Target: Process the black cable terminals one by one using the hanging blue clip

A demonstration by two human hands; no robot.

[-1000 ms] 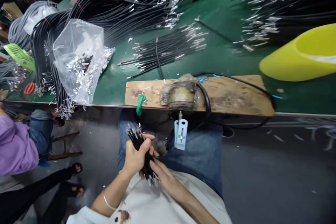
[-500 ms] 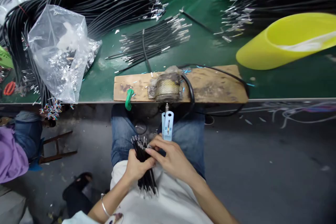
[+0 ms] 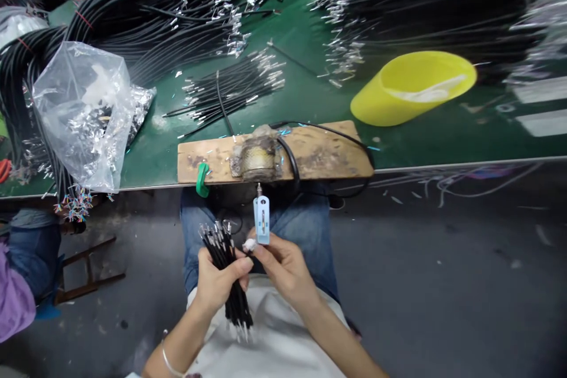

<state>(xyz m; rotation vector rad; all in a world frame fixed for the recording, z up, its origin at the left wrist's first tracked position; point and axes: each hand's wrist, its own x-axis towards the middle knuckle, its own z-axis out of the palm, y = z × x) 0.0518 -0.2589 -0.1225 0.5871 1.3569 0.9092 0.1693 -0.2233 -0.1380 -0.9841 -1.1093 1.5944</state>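
Seated worker at a green bench, viewed from above. The left hand [image 3: 217, 280] is clamped around one bundle of short black wires [image 3: 225, 271], held upright over the lap, just near of the bench edge. The right hand [image 3: 279, 263] has risen from the bundle's lower end, where it was a second ago, to the bundle's top; its thumb and forefinger are now pinched together on something small and pale, close below the light-blue guide [image 3: 261, 220]. Judged from this, one wire is being presented to the small motor [image 3: 257, 159] on the wooden board [image 3: 319, 156]. Counts: one board, one motor, one green clamp [image 3: 202, 179], one yellow tub [image 3: 411, 85], one clear plastic bag [image 3: 82, 112], one loose sheaf of cut wires [image 3: 230, 91] on the bench; individual wires are too many to count. A second person's purple sleeve [image 3: 15, 304] shows at far left.
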